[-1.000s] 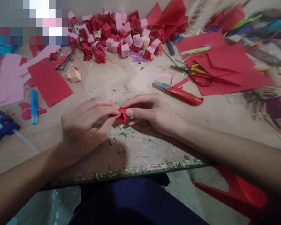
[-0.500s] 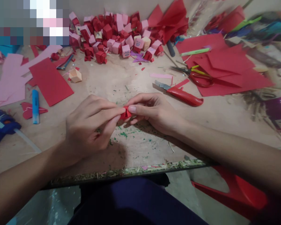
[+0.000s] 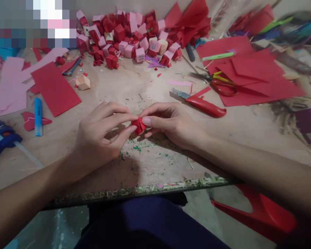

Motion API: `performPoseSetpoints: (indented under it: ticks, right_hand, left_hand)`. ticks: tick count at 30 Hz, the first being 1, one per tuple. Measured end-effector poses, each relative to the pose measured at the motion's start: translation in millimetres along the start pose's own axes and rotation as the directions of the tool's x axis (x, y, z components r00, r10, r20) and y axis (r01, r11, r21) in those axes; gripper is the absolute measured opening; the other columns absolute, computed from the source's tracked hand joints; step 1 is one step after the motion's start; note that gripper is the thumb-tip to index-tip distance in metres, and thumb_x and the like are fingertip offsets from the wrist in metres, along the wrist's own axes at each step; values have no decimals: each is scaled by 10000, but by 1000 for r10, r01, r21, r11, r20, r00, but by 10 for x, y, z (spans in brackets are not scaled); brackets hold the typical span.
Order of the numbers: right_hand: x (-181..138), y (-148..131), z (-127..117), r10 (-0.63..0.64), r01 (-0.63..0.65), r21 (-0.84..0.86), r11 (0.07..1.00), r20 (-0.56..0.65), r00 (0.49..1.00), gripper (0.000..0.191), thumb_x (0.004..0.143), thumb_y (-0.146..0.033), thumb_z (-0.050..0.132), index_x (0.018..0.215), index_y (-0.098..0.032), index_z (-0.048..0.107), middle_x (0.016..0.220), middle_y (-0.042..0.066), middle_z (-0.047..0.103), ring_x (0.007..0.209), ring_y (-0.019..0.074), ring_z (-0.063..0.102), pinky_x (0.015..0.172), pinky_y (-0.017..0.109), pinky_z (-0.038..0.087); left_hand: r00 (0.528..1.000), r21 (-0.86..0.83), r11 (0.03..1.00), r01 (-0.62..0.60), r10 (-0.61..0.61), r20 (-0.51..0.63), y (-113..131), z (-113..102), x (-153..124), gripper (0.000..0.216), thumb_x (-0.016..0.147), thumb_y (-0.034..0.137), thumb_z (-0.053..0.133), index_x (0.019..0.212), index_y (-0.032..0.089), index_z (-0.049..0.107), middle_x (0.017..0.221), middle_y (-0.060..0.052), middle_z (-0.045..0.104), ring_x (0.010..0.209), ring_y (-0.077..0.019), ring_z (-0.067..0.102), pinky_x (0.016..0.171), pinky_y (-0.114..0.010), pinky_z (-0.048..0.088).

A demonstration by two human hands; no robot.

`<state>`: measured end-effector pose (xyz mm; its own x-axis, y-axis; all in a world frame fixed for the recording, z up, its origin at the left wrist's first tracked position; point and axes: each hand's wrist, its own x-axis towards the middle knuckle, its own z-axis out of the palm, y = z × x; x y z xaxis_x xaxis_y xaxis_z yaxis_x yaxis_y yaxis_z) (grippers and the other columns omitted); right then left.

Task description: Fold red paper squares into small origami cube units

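Note:
A small folded red paper piece (image 3: 138, 126) is pinched between both hands just above the wooden table (image 3: 150, 162). My left hand (image 3: 98, 138) grips it from the left with thumb and fingertips. My right hand (image 3: 168, 122) holds it from the right, thumb pressed on top and fingers curled under. Most of the piece is hidden by the fingers.
A pile of red and pink paper cubes (image 3: 129, 38) lies at the back. A red utility knife (image 3: 202, 105) and scissors (image 3: 217, 83) sit right of my hands, red sheets (image 3: 254, 76) beyond. On the left lie a red sheet (image 3: 54, 88), pink paper (image 3: 7, 90), a blue marker (image 3: 37, 116) and a glue gun (image 3: 0, 136).
The red piece has been folded tighter into a smaller lump, and my left fingers have shifted up and right around it. The hands stay in the same spot.

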<state>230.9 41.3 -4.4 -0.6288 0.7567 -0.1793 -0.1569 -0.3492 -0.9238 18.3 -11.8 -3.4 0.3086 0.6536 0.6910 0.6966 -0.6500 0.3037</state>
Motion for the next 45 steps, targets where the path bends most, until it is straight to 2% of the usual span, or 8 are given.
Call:
performPoseSetpoints:
  ticks: [4, 10, 16, 22, 26, 32, 39, 45]
  right_hand:
    - [5, -7, -1, 3, -3, 3, 1000, 6, 1000, 191, 840, -287, 885, 920, -150, 779, 834, 58, 810, 744, 170, 786, 696, 259, 643]
    - [1, -25, 0, 6, -6, -28, 1000, -1, 1000, 202, 847, -301, 881, 926, -155, 767, 807, 55, 799, 727, 171, 780, 691, 262, 642]
    - [4, -12, -4, 1, 0, -34, 999, 20, 1000, 222, 824, -301, 902, 914, -160, 756, 817, 52, 793, 746, 175, 775, 694, 271, 644]
    - [-12, -19, 6, 10, -3, -98, 995, 69, 998, 234, 831, -312, 901, 933, -159, 757, 787, 39, 781, 728, 157, 748, 694, 263, 621]
    - [-17, -45, 11, 11, 1, -131, 991, 91, 996, 208, 830, -290, 902, 903, -151, 765, 800, 46, 782, 719, 142, 724, 700, 257, 603]
    - [-8, -66, 8, -4, 24, -219, 975, 90, 996, 150, 826, -248, 894, 860, -149, 787, 778, 31, 764, 686, 124, 677, 671, 246, 574]
    - [-6, -63, 28, 17, 0, -180, 984, 94, 995, 146, 816, -232, 898, 845, -158, 775, 775, 27, 770, 696, 127, 690, 685, 247, 582]
    - [-11, -52, 39, 42, -32, -152, 988, 65, 997, 147, 803, -208, 897, 856, -165, 767, 794, 29, 781, 687, 122, 684, 648, 231, 567]
  left_hand:
    - [1000, 19, 999, -29, 29, -7, -13, 14, -8, 112, 945, 140, 734, 1037, 203, 745, 951, -39, 800, 830, -180, 736, 769, -318, 576]
    - [999, 60, 998, -9, 7, 39, 16, -15, -1, 177, 991, 132, 669, 1045, 272, 763, 971, -7, 820, 852, -193, 761, 761, -335, 575]
    - [998, 49, 999, 7, -10, 60, 11, -7, -13, 171, 1016, 150, 634, 1064, 266, 751, 961, 1, 824, 835, -182, 764, 750, -326, 584]
    - [991, 154, 983, -102, 88, 98, 16, -58, -14, 164, 984, 113, 638, 1025, 238, 736, 934, -24, 818, 798, -210, 750, 753, -362, 576]
    - [989, 114, 986, -123, 113, 91, -16, -77, 24, 135, 972, 112, 667, 967, 231, 730, 866, 0, 804, 766, -178, 732, 745, -326, 564]
    - [976, 52, 989, -136, 125, 177, -45, -72, 20, 163, 1001, 161, 628, 955, 265, 745, 877, 6, 804, 751, -184, 736, 733, -337, 581]
    - [988, 25, 999, -36, 32, 153, -23, -55, -2, 220, 1008, 152, 618, 990, 312, 768, 881, 30, 814, 750, -171, 751, 712, -301, 587]
    - [997, 47, 998, -29, 25, 68, -16, -45, -16, 208, 983, 134, 653, 944, 297, 776, 867, 12, 793, 740, -160, 742, 640, -286, 584]
